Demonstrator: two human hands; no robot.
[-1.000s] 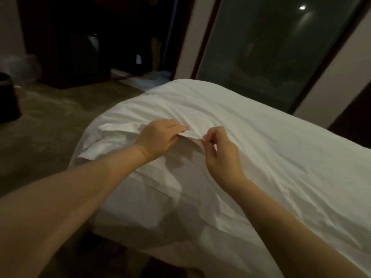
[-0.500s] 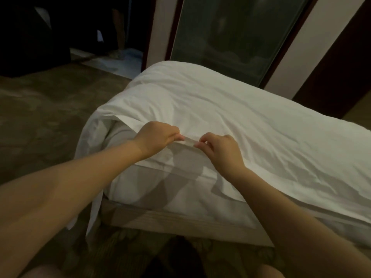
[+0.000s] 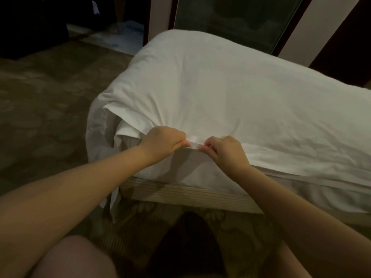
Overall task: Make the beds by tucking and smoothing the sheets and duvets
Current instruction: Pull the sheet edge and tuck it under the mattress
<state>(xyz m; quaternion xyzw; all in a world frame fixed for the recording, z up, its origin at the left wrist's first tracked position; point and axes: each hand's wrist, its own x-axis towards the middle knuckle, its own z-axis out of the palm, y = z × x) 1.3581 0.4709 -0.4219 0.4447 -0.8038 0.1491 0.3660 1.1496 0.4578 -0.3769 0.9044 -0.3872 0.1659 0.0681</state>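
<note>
Gripping the duvet (image 3: 230, 93) hem at mid-frame, the left hand (image 3: 163, 142) and right hand (image 3: 224, 151) are each pinching the white edge, close together, apparently drawing it taut over the mattress side. Beyond, the duvet is lying across the bed, its corner bunching at centre left above the wooden bed frame (image 3: 180, 194).

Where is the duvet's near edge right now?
In the head view, the duvet edge sits centre frame, pinched between the left hand and right hand, above the bed's wooden base.
</note>
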